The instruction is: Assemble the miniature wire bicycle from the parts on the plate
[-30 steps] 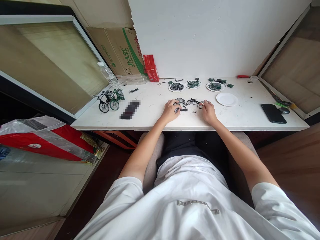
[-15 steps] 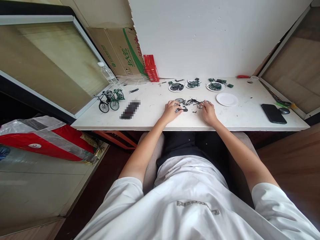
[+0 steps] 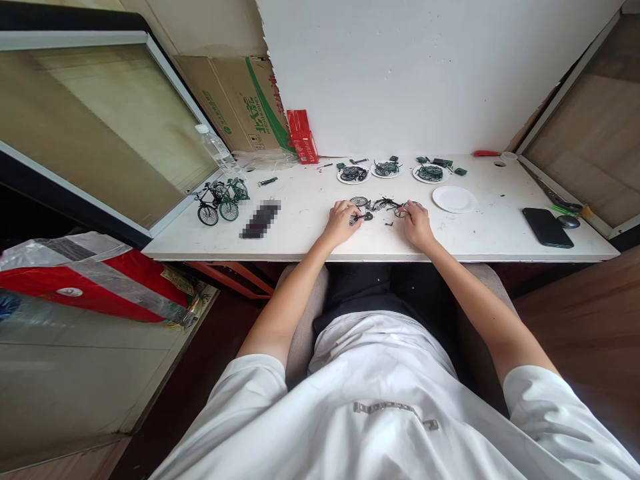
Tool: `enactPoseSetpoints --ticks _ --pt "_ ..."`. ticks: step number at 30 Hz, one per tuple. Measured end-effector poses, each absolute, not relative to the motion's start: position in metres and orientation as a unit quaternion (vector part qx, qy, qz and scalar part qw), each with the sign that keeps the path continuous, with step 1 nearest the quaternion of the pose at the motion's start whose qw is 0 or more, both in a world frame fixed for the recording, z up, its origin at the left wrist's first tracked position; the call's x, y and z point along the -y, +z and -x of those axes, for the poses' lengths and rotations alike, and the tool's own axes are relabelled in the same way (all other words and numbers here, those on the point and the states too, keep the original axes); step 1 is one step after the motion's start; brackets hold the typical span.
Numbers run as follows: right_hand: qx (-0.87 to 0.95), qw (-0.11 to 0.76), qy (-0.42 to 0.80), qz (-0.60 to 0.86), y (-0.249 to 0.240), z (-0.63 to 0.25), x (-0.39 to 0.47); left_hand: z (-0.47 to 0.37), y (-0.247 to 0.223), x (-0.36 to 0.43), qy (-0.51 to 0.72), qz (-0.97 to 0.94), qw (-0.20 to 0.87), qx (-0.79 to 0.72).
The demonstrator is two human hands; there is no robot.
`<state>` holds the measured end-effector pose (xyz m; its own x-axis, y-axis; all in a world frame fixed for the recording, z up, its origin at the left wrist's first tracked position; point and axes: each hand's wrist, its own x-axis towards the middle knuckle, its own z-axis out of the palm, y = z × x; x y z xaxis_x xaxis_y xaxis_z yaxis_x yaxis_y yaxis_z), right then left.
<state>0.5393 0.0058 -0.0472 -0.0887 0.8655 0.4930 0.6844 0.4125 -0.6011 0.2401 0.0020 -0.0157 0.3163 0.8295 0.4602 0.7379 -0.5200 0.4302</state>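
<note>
My left hand (image 3: 342,223) rests on the table, thumb and fingers closed on a small dark model bicycle part (image 3: 367,217) with a rounded end. Behind its fingers lies a loose spoked wheel (image 3: 359,201). Between my hands is a black model bicycle frame (image 3: 386,203), with small dark bits about it. My right hand (image 3: 417,223) is beside the frame's right end, its fingers pinched together. Whatever those fingers hold is too small to make out. A tiny black piece (image 3: 389,224) lies on the table between the hands.
Assembled model bicycles (image 3: 220,200) stand at the left. Plates of dark and green parts (image 3: 431,173) line the back, near a bare white plate (image 3: 454,199). A black phone (image 3: 547,227) lies at the right. A plastic bottle (image 3: 216,148) and red box (image 3: 303,137) stand behind.
The dark part in my left hand has turned slightly and shifted a little left and nearer me. My right hand has hardly moved.
</note>
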Motion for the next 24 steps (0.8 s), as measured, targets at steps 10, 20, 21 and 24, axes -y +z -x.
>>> enactPoseSetpoints --ticks 10,20,21,24 --pt "0.738 0.399 0.097 0.535 -0.0429 -0.5377 -0.0028 -0.2400 -0.0154 -0.0040 0.323 -0.804 0.061 -0.495" --pt "0.737 0.402 0.103 0.533 -0.0413 -0.5365 -0.0014 -0.2396 -0.0156 -0.0030 0.325 -0.822 0.083 -0.461" --pt "0.737 0.402 0.105 0.533 -0.0410 -0.5364 -0.0011 -0.2397 -0.0157 -0.0028 0.324 -0.822 0.081 -0.460" --pt "0.737 0.397 0.110 0.536 -0.0408 -0.5363 -0.0004 -0.2400 -0.0166 -0.0029 0.324 -0.823 0.077 -0.461"
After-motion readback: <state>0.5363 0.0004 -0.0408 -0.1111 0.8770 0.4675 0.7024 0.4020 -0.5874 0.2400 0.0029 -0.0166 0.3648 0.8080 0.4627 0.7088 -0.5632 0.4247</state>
